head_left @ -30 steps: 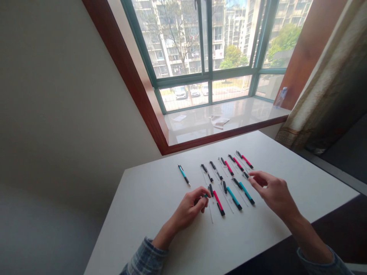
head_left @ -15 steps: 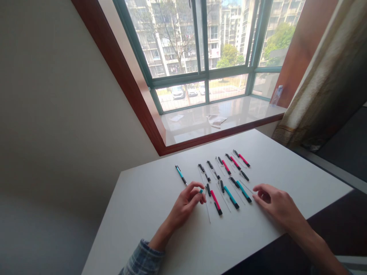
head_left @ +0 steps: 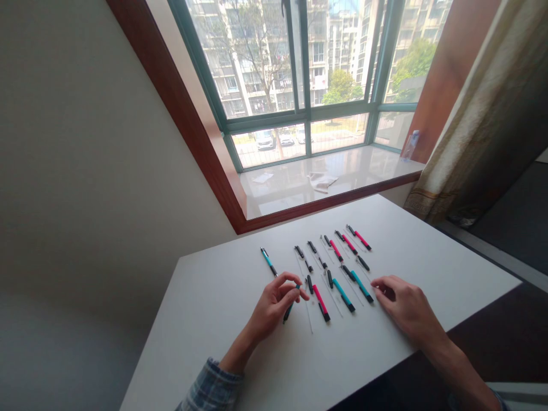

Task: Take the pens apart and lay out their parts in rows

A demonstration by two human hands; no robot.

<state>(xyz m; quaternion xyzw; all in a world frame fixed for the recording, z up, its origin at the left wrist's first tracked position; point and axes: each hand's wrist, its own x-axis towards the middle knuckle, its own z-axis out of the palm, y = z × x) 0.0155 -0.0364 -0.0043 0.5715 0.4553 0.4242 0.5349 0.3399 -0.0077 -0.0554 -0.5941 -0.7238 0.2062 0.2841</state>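
Teal pen barrel (head_left: 290, 310) pinched in my left hand (head_left: 274, 302); my right hand (head_left: 405, 305) rests loosely curled, empty, beside the pen parts (head_left: 338, 274); next, a matching piece.

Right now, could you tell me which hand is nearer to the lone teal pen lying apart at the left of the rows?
Left. The left hand lies just below the lone teal pen, holding a pen barrel; the right hand rests beyond the rows, far right.

Two bare hands out in front, forearms reaching forward

Left hand (head_left: 274, 302) curled, fingertips pinched together in a closed grip; right hand (head_left: 405, 305) palm down, fingers loosely bent, holding nothing
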